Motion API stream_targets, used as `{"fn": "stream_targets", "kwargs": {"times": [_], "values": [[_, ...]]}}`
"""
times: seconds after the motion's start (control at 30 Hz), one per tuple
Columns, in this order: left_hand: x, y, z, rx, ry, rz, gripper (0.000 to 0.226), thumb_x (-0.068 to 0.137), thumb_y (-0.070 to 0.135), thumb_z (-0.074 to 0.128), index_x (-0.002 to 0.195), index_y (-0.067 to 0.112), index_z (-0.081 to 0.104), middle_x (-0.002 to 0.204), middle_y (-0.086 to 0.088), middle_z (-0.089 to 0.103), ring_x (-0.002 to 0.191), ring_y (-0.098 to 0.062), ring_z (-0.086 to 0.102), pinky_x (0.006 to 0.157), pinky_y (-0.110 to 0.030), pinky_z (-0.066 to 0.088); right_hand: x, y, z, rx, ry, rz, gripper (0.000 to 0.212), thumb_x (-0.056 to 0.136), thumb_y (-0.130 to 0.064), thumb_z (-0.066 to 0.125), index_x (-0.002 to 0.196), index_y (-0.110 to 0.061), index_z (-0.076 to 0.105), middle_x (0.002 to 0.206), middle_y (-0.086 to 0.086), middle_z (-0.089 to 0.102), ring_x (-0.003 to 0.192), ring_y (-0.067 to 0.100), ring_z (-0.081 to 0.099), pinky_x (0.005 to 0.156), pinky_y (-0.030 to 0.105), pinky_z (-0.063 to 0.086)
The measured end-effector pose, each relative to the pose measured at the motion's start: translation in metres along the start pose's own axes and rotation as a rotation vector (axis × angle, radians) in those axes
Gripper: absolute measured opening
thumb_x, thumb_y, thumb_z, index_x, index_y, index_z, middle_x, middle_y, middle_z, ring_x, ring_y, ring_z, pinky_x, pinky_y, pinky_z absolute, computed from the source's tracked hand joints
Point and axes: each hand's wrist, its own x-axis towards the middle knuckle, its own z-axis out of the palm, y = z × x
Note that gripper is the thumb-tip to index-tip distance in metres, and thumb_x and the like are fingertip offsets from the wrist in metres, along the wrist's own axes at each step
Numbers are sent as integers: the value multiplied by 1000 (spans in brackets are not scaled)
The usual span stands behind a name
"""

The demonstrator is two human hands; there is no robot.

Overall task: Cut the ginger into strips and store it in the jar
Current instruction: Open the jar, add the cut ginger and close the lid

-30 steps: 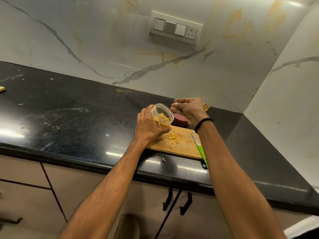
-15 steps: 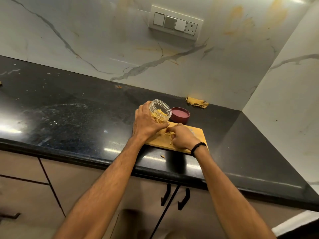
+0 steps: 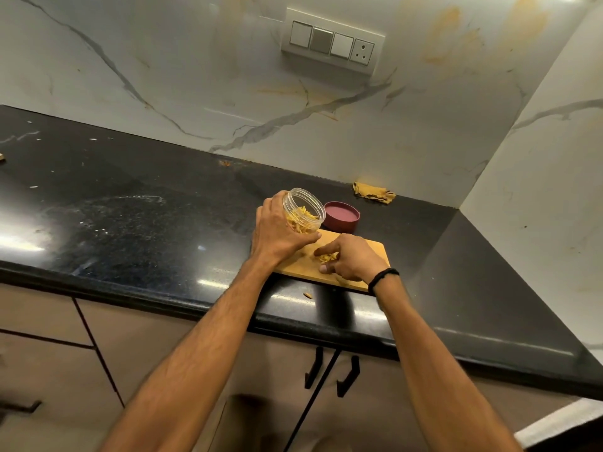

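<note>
Two hands: both are working low over the cutting board [image 3: 375, 252] at the front edge of the counter [image 3: 146, 207]; judging this as the storing step, well along.
Left hand [image 3: 277, 236]: is wrapping fingers and thumb round the jar [image 3: 305, 212] and holding it tilted, mouth turned toward the right hand. Probably so each pinch is travelling only a short way.
Jar contents: stored strips [image 3: 301, 220] are piling against the lower wall; the jar is looking partly full, cap off.
Stray piece [image 3: 307, 295]: is lying on the counter just nearer than the left wrist, off the board; likely to be missed.
Lid [image 3: 342, 216]: maroon, is sitting on the counter just beyond the jar mouth, behind the board. It is staying out of the hands' path yet within reach for closing.
Right hand [image 3: 352, 261]: is curling its fingers down around the loose strips [image 3: 328, 257] on the board and pinching them together, index finger reaching toward the jar. Cannot tell whether the heap is lifting yet.
Board surface: bare wood is showing to the right of the right hand; little ginger appears left.
Cloth [image 3: 373, 192]: yellow, crumpled, is lying at the wall well beyond the right hand, not interfering.
In the way: nothing is standing between heap and jar mouth; no knife in view.
</note>
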Motion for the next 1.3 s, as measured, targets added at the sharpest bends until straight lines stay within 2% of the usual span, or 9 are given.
{"fn": "stream_targets", "kwargs": {"times": [0.37, 0.5, 0.73, 0.83, 0.93, 1.0, 1.07, 1.17, 1.3], "values": [[-1, 1, -1, 5, -8, -2, 113, 60, 52, 92, 149, 14, 34, 140, -10, 46, 127, -24, 43, 96, -24, 34, 7, -6, 8, -97, 144, -40, 28, 90, -27, 67, 115, -16, 72, 112, 3, 69, 99, 19, 60, 88, 31, 51], [-1, 0, 0, 3, -8, -12, 114, 59, 55, 91, 149, 15, 34, 140, -10, 46, 126, -23, 44, 96, -24, 33, 14, -9, 8, -33, 180, 64, 22, 88, -23, 70, 105, -10, 75, 100, 5, 68, 87, 19, 63, 84, 32, 56], [-2, 0, 1, -4, -9, -20, 115, 58, 54, 92, 150, 15, 33, 140, -9, 46, 127, -23, 44, 97, -25, 36, 25, -13, 11, 18, 198, 200, 17, 83, -19, 75, 96, -9, 73, 92, 7, 68, 85, 19, 64, 81, 32, 57], [-1, 0, 0, -5, -14, -21, 115, 58, 54, 92, 149, 16, 34, 140, -7, 46, 127, -22, 43, 97, -24, 34, 25, 5, 0, 259, 131, 285, 8, 80, -15, 77, 87, -10, 76, 88, 6, 71, 84, 18, 67, 78, 31, 58], [0, -1, 1, -6, -20, -18, 114, 58, 55, 91, 149, 18, 34, 140, -5, 46, 128, -20, 42, 96, -22, 31, 16, 18, -23, 852, 103, 352, 11, 80, -5, 75, 90, -2, 74, 97, 13, 71, 89, 21, 69, 79, 32, 59], [0, -1, 1, -16, -26, -21, 114, 58, 54, 92, 150, 18, 33, 141, -5, 45, 128, -20, 42, 96, -23, 32, 14, 18, -40, 1168, 130, 313, 16, 81, -1, 72, 96, 4, 71, 99, 16, 70, 86, 21, 69, 72, 26, 59], [1, -2, 1, -20, -29, -17, 115, 58, 53, 92, 150, 18, 33, 141, -5, 45, 128, -20, 41, 97, -24, 32, 16, 10, -56, 1288, 148, 237, 18, 83, -1, 69, 100, 5, 69, 100, 17, 69, 85, 20, 69, 68, 23, 58], [2, -3, 1, -13, -33, -24, 114, 58, 55, 91, 149, 20, 32, 140, -3, 45, 128, -18, 41, 96, -23, 31, 26, -17, -71, 1161, 147, 134, 14, 85, -2, 68, 98, 2, 71, 102, 16, 70, 93, 22, 70, 75, 26, 58], [0, -3, 0, -5, -28, -28, 114, 56, 57, 91, 147, 23, 32, 138, 0, 45, 125, -16, 42, 95, -23, 32, 40, -51, -67, 673, 83, 104, 20, 87, -4, 68, 107, -2, 70, 101, 11, 70, 92, 20, 68, 81, 32, 59]]}}
